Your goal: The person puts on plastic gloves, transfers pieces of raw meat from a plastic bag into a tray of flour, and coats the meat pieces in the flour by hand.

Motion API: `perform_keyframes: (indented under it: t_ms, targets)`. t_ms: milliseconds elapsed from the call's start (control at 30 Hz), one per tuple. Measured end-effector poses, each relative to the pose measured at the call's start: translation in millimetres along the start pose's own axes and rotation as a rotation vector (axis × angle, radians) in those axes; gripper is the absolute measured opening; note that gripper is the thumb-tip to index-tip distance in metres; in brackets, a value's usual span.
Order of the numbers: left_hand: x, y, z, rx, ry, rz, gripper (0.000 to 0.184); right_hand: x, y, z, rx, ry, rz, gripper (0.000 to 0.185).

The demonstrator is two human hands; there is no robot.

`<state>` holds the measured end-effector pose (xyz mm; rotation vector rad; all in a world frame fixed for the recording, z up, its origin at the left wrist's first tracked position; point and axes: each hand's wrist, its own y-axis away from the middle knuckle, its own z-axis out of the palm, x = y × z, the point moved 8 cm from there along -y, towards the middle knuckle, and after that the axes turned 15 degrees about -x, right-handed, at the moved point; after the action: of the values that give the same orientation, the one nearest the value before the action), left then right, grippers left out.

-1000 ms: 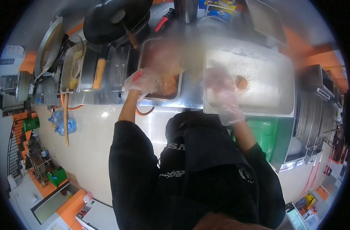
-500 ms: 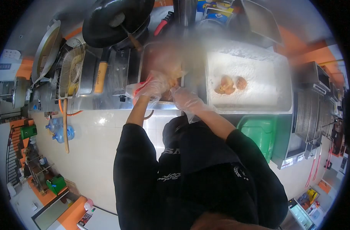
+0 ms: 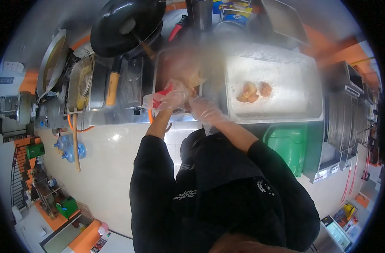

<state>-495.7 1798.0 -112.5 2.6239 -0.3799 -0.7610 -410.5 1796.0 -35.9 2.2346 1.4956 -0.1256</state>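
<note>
Both hands wear clear plastic gloves and meet at the front of a metal tray [image 3: 159, 76] holding raw meat [image 3: 194, 79]. My left hand [image 3: 174, 96] is closed, with a red-handled tool [image 3: 163, 93] in its grip; the tool's far end is lost in blur. Close on its right, my right hand [image 3: 204, 109] has its fingers closed on the edge of the meat. A wide tray of white powder [image 3: 285, 103] lies to the right, with two meat pieces [image 3: 248, 92] [image 3: 266, 89] on the powder.
A black wok [image 3: 125, 27] with a ladle stands at the back left. Nearer are a wooden-handled tool [image 3: 112, 88] and a wire basket [image 3: 80, 78]. A red-handled tool [image 3: 176, 30] lies behind the meat tray. Below the counter on the right is a green bin [image 3: 287, 145].
My right hand has moved left from the powder tray to the meat tray, leaving a second meat piece on the powder. My left hand has shifted slightly right.
</note>
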Motion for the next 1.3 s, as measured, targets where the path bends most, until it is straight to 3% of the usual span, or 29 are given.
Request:
perform_keyframes:
  t_ms: [67,133,233,333,433,533,700,800,900,933,1033,1133,1233,1300]
  targets:
    - [-2.6,-6.0,12.6,-0.04,0.067,-0.016,0.017,-3.7,4.3,-1.7,0.11,0.093,-0.024,0.016]
    - [-4.2,-8.6,19.0,0.007,-0.071,-0.026,0.017,-0.6,3.3,5.9,0.138,0.085,-0.033,0.015]
    - [-0.2,15.2,12.7,0.245,-1.047,-0.223,0.016,0.7,-0.2,10.6,0.11,0.005,-0.026,0.016]
    - [-18.3,15.0,-22.1,0.003,0.101,-0.001,0.015,-3.8,2.3,8.7,0.166,0.111,-0.022,0.015]
    - [-9.7,15.3,-13.2,-0.058,0.02,0.039,0.019,-0.1,-5.3,25.0,0.223,0.195,-0.022,0.014]
    - [-20.1,28.6,-6.7,-0.046,0.155,0.019,0.02,-4.1,1.2,20.1,0.254,0.224,-0.012,0.014]
    - [-59.4,75.4,-13.7,0.12,0.787,-0.074,0.023,-1.7,-6.1,29.8,0.24,0.277,0.057,0.013]
    - [-77.3,106.4,-30.8,0.228,1.108,-0.15,0.024,-13.4,7.1,21.2,0.368,0.462,-0.079,0.018]
    - [-91.9,135.5,-34.5,0.182,1.42,-0.179,0.03,-10.5,1.1,32.6,0.238,0.504,-0.03,0.018]
    - [-95.6,145.3,-33.1,0.151,1.556,-0.182,0.032,-5.4,-2.0,31.3,0.169,0.359,-0.007,0.019]
    - [-110.3,184.0,-34.7,0.332,1.89,-0.404,0.029,5.9,-6.6,22.6,0.008,-0.035,0.015,0.02]
    - [-120.8,216.3,-61.8,0.107,1.835,-0.828,0.025,10.1,-4.0,2.6,-0.073,-0.331,-0.068,0.022]
    - [-120.7,219.3,-78.9,0.349,2.011,-0.73,0.025,15.8,-2.4,-15.8,-0.144,-0.661,-0.144,0.029]
    - [-115.9,206.5,-102.9,0.377,1.993,-0.638,0.027,24.8,3.7,-25.3,-0.134,-0.983,-0.141,0.035]
